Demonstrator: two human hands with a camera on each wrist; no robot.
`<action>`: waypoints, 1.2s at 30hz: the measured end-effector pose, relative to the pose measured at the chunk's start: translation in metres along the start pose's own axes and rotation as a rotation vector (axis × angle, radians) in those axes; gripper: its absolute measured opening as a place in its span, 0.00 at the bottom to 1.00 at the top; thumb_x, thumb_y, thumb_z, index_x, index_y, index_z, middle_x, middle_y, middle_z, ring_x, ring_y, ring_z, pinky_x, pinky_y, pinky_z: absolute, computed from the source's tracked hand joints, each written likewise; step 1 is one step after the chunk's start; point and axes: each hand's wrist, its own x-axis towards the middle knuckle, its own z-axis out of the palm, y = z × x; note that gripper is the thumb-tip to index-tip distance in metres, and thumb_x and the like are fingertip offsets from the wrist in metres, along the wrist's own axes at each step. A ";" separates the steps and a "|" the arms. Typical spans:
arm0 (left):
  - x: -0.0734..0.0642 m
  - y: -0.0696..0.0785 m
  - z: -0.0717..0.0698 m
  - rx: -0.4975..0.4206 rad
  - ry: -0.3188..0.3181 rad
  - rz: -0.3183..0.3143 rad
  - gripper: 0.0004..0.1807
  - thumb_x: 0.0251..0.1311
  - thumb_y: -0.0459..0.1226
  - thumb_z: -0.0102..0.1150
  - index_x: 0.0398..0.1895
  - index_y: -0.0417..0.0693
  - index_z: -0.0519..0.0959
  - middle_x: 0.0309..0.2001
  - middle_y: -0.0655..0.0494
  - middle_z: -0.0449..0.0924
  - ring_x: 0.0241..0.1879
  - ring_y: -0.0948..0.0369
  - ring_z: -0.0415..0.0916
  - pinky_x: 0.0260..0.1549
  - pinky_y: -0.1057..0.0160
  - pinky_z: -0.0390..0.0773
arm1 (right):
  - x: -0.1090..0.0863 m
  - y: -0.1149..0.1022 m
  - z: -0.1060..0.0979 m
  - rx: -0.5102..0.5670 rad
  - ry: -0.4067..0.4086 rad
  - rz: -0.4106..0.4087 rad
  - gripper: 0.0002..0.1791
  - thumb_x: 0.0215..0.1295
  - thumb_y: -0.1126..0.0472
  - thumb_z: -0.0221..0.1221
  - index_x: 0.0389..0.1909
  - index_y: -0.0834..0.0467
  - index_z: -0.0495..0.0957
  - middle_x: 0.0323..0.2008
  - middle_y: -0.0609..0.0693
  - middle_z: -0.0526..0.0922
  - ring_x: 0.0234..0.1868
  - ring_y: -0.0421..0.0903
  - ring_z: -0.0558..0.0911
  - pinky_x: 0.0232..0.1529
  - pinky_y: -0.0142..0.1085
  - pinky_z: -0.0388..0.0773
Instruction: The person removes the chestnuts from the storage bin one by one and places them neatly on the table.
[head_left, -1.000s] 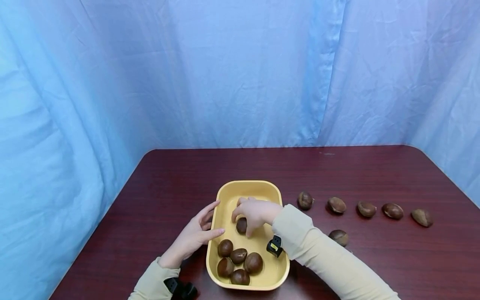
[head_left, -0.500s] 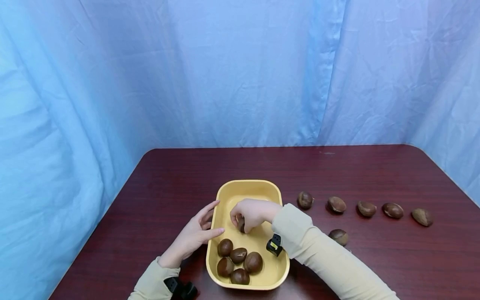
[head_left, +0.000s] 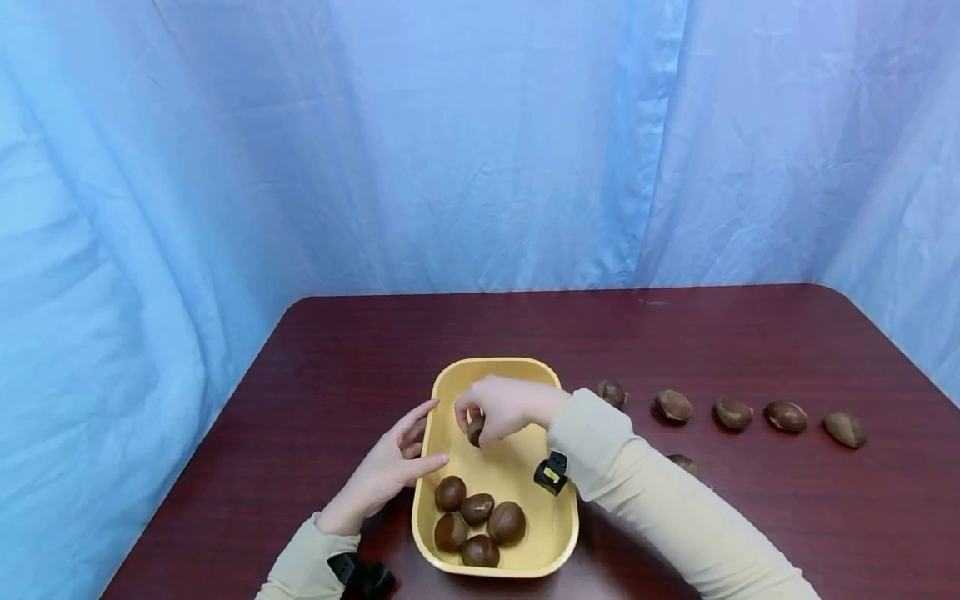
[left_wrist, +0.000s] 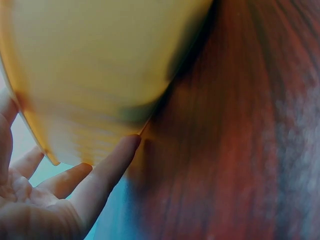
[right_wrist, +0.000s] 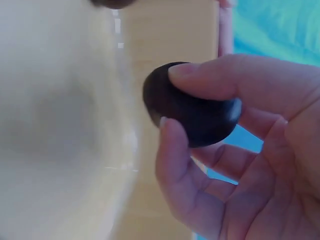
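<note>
My right hand (head_left: 508, 407) pinches a glossy dark brown chestnut (right_wrist: 202, 119) between thumb and fingertips. In the head view it hovers over the far half of a yellow rectangular tray (head_left: 517, 471). The pinched chestnut is partly hidden there by the fingers. At the tray's left side rests my left hand (head_left: 392, 460), fingers spread along the outer wall, thumb reaching over the rim. The left wrist view shows straight fingertips (left_wrist: 131, 142) against the tray's outside. Several chestnuts (head_left: 507, 523) lie grouped in the tray's near left part.
To the right on the dark red table (head_left: 360, 350), several chestnuts lie in a loose row, from one chestnut (head_left: 612, 393) beside the tray to another chestnut (head_left: 844, 429) farthest right. My right sleeve (head_left: 652, 492) partly covers one more. A blue curtain (head_left: 480, 150) surrounds the table.
My right fingers have closed on the lone chestnut in the tray and raised it, moving slightly away from me and left. The left hand has stayed in place.
</note>
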 end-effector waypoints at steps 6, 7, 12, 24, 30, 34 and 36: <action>-0.001 0.000 0.000 0.020 0.004 -0.002 0.44 0.58 0.30 0.60 0.74 0.49 0.48 0.72 0.38 0.52 0.58 0.47 0.70 0.34 0.64 0.79 | -0.004 -0.004 -0.016 -0.001 0.105 -0.096 0.08 0.52 0.70 0.61 0.25 0.53 0.76 0.19 0.41 0.68 0.21 0.36 0.64 0.30 0.29 0.64; 0.000 0.000 0.000 0.022 0.004 -0.001 0.44 0.59 0.30 0.60 0.74 0.49 0.48 0.72 0.38 0.52 0.58 0.47 0.70 0.34 0.64 0.79 | -0.005 -0.004 -0.018 0.003 0.119 -0.102 0.08 0.53 0.70 0.60 0.25 0.53 0.76 0.20 0.41 0.68 0.21 0.36 0.64 0.31 0.30 0.64; 0.001 0.000 0.000 0.026 0.007 -0.003 0.44 0.58 0.31 0.61 0.74 0.49 0.48 0.71 0.37 0.52 0.58 0.45 0.70 0.36 0.61 0.80 | -0.014 -0.002 -0.028 0.009 0.148 -0.100 0.07 0.53 0.70 0.60 0.27 0.54 0.76 0.20 0.42 0.67 0.23 0.37 0.64 0.30 0.30 0.65; 0.000 0.003 -0.001 0.020 0.009 0.004 0.44 0.58 0.31 0.61 0.74 0.48 0.48 0.71 0.37 0.53 0.53 0.51 0.74 0.33 0.62 0.80 | -0.050 0.017 -0.034 -0.086 0.195 -0.088 0.11 0.50 0.72 0.60 0.23 0.53 0.72 0.22 0.43 0.63 0.27 0.40 0.64 0.32 0.33 0.63; 0.000 0.002 -0.002 0.024 0.004 0.015 0.44 0.58 0.30 0.61 0.74 0.45 0.47 0.70 0.34 0.53 0.52 0.52 0.74 0.30 0.65 0.79 | -0.073 0.032 -0.035 -0.118 0.212 -0.039 0.10 0.52 0.71 0.60 0.25 0.51 0.74 0.24 0.43 0.66 0.29 0.41 0.64 0.31 0.34 0.64; 0.002 0.002 -0.001 0.020 0.006 0.004 0.44 0.58 0.30 0.61 0.74 0.47 0.48 0.71 0.36 0.53 0.51 0.54 0.75 0.30 0.65 0.79 | -0.092 0.046 -0.035 -0.112 0.232 -0.031 0.10 0.50 0.71 0.60 0.26 0.51 0.76 0.24 0.42 0.67 0.28 0.39 0.65 0.30 0.32 0.65; 0.002 0.002 -0.001 0.021 0.008 -0.001 0.44 0.58 0.31 0.61 0.74 0.49 0.48 0.71 0.37 0.53 0.50 0.55 0.75 0.30 0.65 0.79 | -0.102 0.054 -0.034 -0.101 0.238 -0.026 0.10 0.50 0.71 0.60 0.27 0.51 0.77 0.25 0.42 0.68 0.28 0.39 0.66 0.30 0.31 0.66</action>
